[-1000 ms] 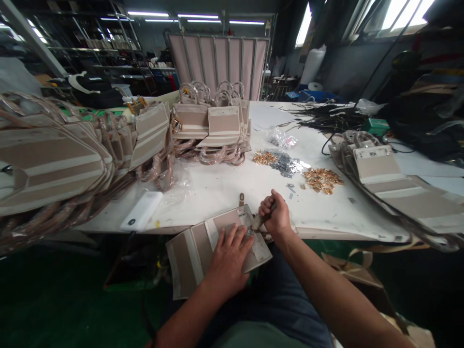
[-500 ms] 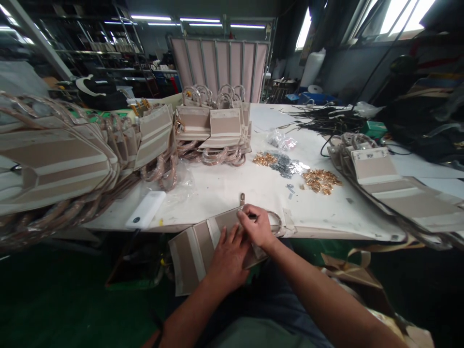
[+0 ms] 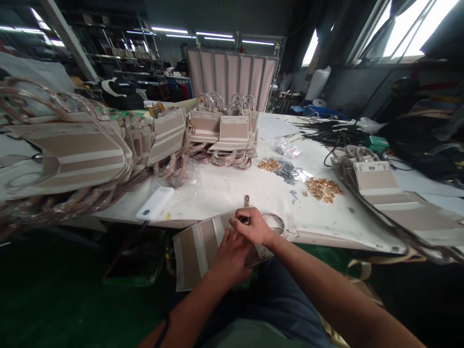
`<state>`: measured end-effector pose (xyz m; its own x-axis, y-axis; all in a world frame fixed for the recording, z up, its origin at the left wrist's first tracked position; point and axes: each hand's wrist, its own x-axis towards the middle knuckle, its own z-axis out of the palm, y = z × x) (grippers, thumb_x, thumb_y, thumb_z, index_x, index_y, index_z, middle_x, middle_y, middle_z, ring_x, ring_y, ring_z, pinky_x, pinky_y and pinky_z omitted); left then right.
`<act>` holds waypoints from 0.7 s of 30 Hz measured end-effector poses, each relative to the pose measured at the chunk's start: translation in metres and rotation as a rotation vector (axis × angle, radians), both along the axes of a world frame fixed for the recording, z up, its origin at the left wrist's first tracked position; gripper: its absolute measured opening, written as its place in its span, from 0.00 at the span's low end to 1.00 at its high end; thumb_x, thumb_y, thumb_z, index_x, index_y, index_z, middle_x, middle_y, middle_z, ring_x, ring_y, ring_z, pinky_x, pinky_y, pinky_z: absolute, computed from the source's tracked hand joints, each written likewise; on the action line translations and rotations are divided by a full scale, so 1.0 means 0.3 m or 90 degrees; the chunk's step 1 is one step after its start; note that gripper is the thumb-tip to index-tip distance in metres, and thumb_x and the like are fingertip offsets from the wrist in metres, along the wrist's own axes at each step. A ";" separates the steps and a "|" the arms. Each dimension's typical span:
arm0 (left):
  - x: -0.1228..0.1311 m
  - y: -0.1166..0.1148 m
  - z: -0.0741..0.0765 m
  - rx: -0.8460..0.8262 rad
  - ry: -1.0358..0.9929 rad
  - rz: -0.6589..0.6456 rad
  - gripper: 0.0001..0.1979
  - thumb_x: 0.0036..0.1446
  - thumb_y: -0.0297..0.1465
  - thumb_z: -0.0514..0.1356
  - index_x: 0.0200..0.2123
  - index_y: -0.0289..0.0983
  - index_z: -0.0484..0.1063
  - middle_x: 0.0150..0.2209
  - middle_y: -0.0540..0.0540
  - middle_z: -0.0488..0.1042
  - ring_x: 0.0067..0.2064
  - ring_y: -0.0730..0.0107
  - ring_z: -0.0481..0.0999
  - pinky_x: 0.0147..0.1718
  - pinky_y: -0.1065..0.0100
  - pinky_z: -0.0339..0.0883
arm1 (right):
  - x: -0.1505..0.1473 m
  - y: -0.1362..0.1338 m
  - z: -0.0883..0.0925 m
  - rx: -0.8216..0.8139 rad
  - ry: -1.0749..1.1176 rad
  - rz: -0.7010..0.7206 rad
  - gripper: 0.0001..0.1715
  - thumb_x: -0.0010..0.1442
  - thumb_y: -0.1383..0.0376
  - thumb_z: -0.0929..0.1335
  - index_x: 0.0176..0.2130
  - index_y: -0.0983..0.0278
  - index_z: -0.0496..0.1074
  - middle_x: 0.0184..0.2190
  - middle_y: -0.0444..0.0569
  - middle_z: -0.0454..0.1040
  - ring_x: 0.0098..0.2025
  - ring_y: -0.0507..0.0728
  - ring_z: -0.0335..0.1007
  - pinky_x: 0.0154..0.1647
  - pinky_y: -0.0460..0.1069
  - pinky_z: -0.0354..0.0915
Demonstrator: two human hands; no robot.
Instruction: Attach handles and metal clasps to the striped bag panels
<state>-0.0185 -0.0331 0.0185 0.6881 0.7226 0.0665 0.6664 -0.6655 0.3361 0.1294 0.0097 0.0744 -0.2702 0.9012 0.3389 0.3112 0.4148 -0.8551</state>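
A beige handbag panel [image 3: 208, 238] with pale strips lies tilted across the table's front edge and my lap. My left hand [image 3: 232, 258] rests flat on it, fingers stretched out, some tucked beneath the other hand. Just above, my right hand [image 3: 256, 227] is closed, thumb and fingers pressed together over the panel; something small and dark shows between them, too little to name. A looped handle [image 3: 278, 221] in clear wrap sticks out at the panel's right. Past its far edge pokes a short tab with a metal fitting [image 3: 247, 199].
Stacked bag pieces with wrapped handles stand at left [image 3: 87, 150], back [image 3: 234, 129] and right [image 3: 377, 179]. Gold fittings [image 3: 324, 189] and grey metal pieces [image 3: 287, 171] lie in heaps mid-table. A white power bank [image 3: 155, 204] with a cable sits at the front left edge.
The right hand has shifted slightly left over the left hand's fingertips. The left hand stays on the panel. The whole view has swung a little, so the table appears lower and further right.
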 end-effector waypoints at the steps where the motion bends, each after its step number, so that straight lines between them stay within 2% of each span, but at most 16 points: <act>1: 0.001 0.001 -0.002 -0.005 -0.015 -0.005 0.43 0.52 0.35 0.65 0.72 0.45 0.61 0.75 0.42 0.59 0.78 0.46 0.47 0.76 0.46 0.37 | 0.000 -0.003 -0.009 0.012 -0.018 0.009 0.25 0.65 0.53 0.67 0.22 0.62 0.59 0.21 0.39 0.56 0.26 0.50 0.51 0.29 0.47 0.53; 4: 0.003 0.005 -0.004 -0.022 -0.038 -0.012 0.42 0.54 0.33 0.64 0.73 0.44 0.60 0.74 0.41 0.61 0.77 0.45 0.50 0.76 0.44 0.35 | 0.013 -0.005 -0.030 0.043 -0.036 0.000 0.24 0.63 0.55 0.67 0.22 0.61 0.58 0.20 0.39 0.56 0.25 0.50 0.51 0.28 0.48 0.53; 6: 0.003 0.009 -0.001 -0.033 -0.029 -0.010 0.45 0.51 0.33 0.66 0.73 0.44 0.60 0.74 0.38 0.59 0.77 0.44 0.49 0.76 0.43 0.33 | 0.028 -0.002 -0.034 0.035 -0.021 -0.033 0.24 0.63 0.55 0.67 0.21 0.61 0.58 0.20 0.40 0.57 0.25 0.51 0.53 0.29 0.49 0.53; 8: 0.002 0.014 0.003 -0.040 -0.015 -0.013 0.48 0.48 0.33 0.68 0.73 0.45 0.60 0.76 0.37 0.55 0.77 0.45 0.48 0.75 0.42 0.31 | 0.046 0.001 -0.025 0.002 0.024 -0.082 0.25 0.63 0.52 0.67 0.21 0.61 0.59 0.20 0.41 0.58 0.25 0.52 0.54 0.29 0.49 0.54; 11: -0.003 0.017 0.006 -0.045 -0.002 -0.016 0.47 0.47 0.35 0.69 0.71 0.45 0.63 0.77 0.34 0.52 0.78 0.45 0.46 0.75 0.41 0.31 | 0.068 -0.004 0.007 -0.057 0.117 -0.133 0.27 0.64 0.50 0.68 0.21 0.60 0.61 0.18 0.41 0.60 0.23 0.52 0.54 0.27 0.50 0.55; 15: -0.005 0.011 0.005 -0.043 0.001 -0.018 0.44 0.49 0.36 0.69 0.71 0.44 0.64 0.77 0.34 0.49 0.78 0.44 0.46 0.75 0.42 0.30 | 0.069 -0.022 0.022 -0.048 0.208 -0.128 0.27 0.66 0.50 0.68 0.22 0.59 0.62 0.19 0.42 0.64 0.23 0.53 0.58 0.28 0.50 0.58; 21: 0.006 0.043 0.018 -0.060 -0.007 -0.031 0.46 0.48 0.34 0.69 0.71 0.43 0.63 0.76 0.33 0.53 0.77 0.43 0.48 0.75 0.40 0.32 | 0.072 -0.013 -0.021 -0.050 0.163 -0.186 0.27 0.63 0.51 0.69 0.20 0.59 0.61 0.18 0.42 0.62 0.24 0.53 0.56 0.29 0.51 0.57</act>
<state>-0.0167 -0.0202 0.0239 0.7226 0.6912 0.0079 0.6295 -0.6628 0.4056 0.1509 0.0059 0.0683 0.0860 0.9533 0.2895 0.1789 0.2711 -0.9458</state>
